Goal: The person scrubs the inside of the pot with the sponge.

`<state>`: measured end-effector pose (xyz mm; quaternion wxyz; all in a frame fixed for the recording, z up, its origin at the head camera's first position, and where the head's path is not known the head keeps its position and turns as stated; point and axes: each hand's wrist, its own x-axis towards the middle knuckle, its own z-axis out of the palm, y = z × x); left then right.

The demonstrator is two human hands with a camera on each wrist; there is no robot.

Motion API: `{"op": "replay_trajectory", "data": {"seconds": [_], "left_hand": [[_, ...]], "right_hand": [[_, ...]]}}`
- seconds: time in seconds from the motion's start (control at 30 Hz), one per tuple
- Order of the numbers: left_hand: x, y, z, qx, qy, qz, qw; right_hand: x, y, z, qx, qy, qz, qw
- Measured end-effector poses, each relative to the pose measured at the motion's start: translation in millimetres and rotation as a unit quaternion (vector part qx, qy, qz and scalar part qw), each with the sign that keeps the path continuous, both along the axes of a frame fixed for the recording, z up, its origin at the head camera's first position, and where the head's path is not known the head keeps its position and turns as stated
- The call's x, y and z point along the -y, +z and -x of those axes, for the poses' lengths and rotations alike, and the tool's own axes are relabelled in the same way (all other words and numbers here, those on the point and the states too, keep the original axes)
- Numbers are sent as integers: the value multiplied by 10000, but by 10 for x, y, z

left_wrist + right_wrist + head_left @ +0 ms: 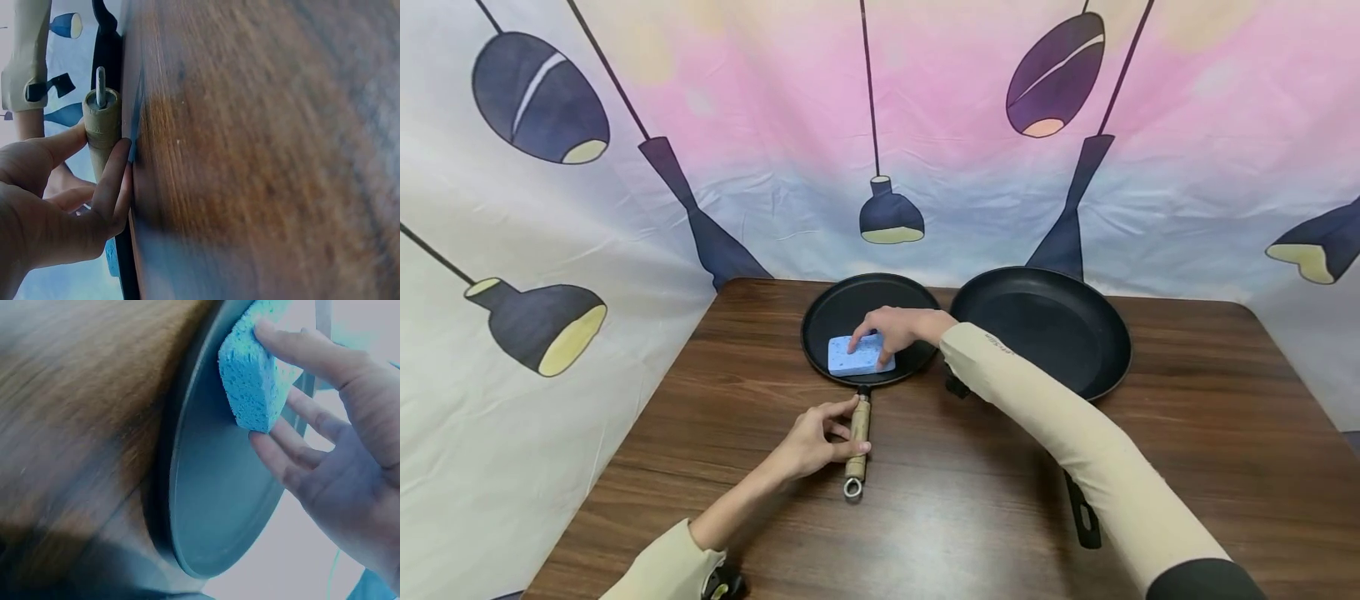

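A flat black pan [842, 310] with a low rim lies at the back of the table, its wooden handle [860, 425] pointing toward me. My left hand [817, 437] pinches that handle between thumb and fingers; in the left wrist view the handle [103, 128] shows its metal ring end-on. Over the near part of the pan, my right hand [897, 327] holds a light blue sponge [842, 357]. From the right wrist, the porous sponge [247, 381] sits against the pan's surface [219, 487], gripped by thumb and fingertips.
To the right stands a larger, deeper black frying pan [1037, 321], partly hidden under my right forearm. Its black handle [1081, 512] reaches toward the front. The brown wooden table [760, 350] backs onto a printed cloth [805, 167] with lamp drawings.
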<state>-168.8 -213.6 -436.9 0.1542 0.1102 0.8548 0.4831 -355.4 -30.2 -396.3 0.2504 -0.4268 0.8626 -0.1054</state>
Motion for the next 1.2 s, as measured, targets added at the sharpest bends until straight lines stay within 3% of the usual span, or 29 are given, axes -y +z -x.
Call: {"op": "replay_trajectory", "data": {"seconds": [0.1, 0.2, 0.33, 0.43, 0.5, 0.67, 0.83, 1.03, 1.2], "left_hand": [[-4, 11, -4, -32, -38, 30, 10000], [-20, 8, -6, -56, 18, 35, 10000], [-4, 6, -24, -103, 42, 10, 9999], [-21, -4, -27, -99, 33, -28, 9999], [-26, -14, -24, -82, 46, -55, 9999], [-10, -18, -10, -60, 24, -57, 10000], [29, 13, 5, -44, 176, 60, 9998], [15, 10, 6, -13, 199, 37, 9998], [-44, -21, 23, 41, 82, -35, 10000]], "right_hand": [[-6, -31, 108, -94, -182, 218, 9996], [24, -98, 206, -592, -861, 369, 9938], [132, -214, 272, -1239, -2126, 202, 9691], [128, -277, 280, -1411, -2461, 72, 9589], [82, -284, 269, -1379, -2246, 18, 9646], [-65, -168, 96, -1049, -1051, 41, 9889], [-108, -49, -129, -743, -213, -43, 9970], [-121, -26, -182, -794, -81, -64, 9968], [-162, -88, -49, -907, -456, 67, 9948]]}}
